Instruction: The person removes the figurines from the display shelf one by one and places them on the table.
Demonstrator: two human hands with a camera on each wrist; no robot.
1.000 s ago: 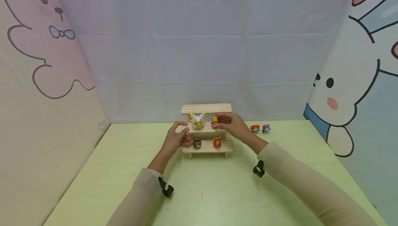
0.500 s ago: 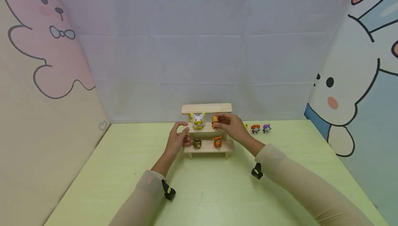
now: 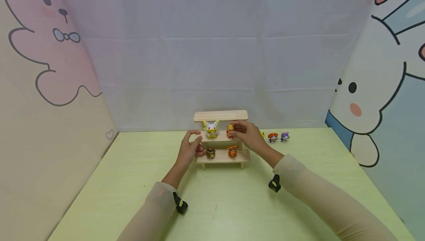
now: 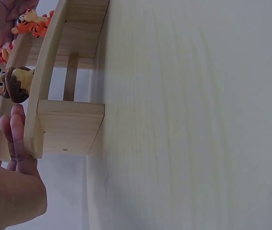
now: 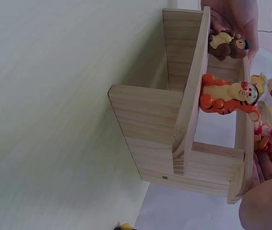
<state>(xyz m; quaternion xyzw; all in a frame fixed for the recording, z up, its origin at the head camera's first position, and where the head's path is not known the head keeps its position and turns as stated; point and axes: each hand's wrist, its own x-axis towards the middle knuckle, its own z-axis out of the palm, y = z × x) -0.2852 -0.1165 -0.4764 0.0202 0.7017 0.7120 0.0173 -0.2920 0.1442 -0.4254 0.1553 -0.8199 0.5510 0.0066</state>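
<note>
A three-tier wooden display shelf (image 3: 220, 115) stands at the back of the table. My left hand (image 3: 186, 149) holds it at its left end, fingers on the lower tier and thumb and forefinger at the middle tier. My right hand (image 3: 250, 135) pinches a small orange-and-red figurine (image 5: 264, 136) on the right of the middle tier. Left of that figurine stands a white-eared yellow figurine (image 3: 211, 129). On the lower tier are a brown owl figurine (image 4: 17, 84) and an orange striped tiger figurine (image 5: 227, 96). The held figurine's base is partly hidden by fingers.
Right of the shelf, a red-headed figurine (image 3: 273, 138) and a purple-topped figurine (image 3: 284, 136) stand on the pale table (image 3: 212, 211). A bit of a yellow one (image 3: 262, 134) shows behind my right wrist. A white cloth backdrop (image 3: 212, 60) rises behind.
The held figurine has shifted very slightly right along the middle tier. My right forearm has moved slightly left, uncovering the yellow figurine behind it. My left hand stays at the shelf.
</note>
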